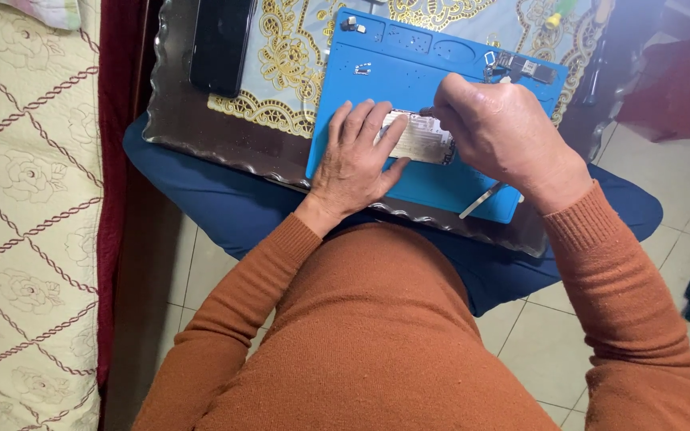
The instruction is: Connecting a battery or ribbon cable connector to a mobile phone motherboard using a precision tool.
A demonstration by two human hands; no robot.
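An opened phone body [423, 140], silvery with its metal inside showing, lies on a blue repair mat [377, 76]. My left hand [357, 156] lies flat across its left end, fingers on top and thumb along the lower edge, holding it down. My right hand [497, 132] hovers over the phone's right end. Its fingertips are pinched together at the phone's upper edge, and whatever they pinch is hidden. Both arms are in orange knitted sleeves.
The mat sits on a dark scalloped tray [201, 132] with a gold-patterned cloth [281, 56], resting on my lap. A black phone [221, 40] lies at the tray's far left. Small parts [521, 68] and a thin metal tool [481, 199] lie on the mat. A quilted bed [25, 199] stands at left.
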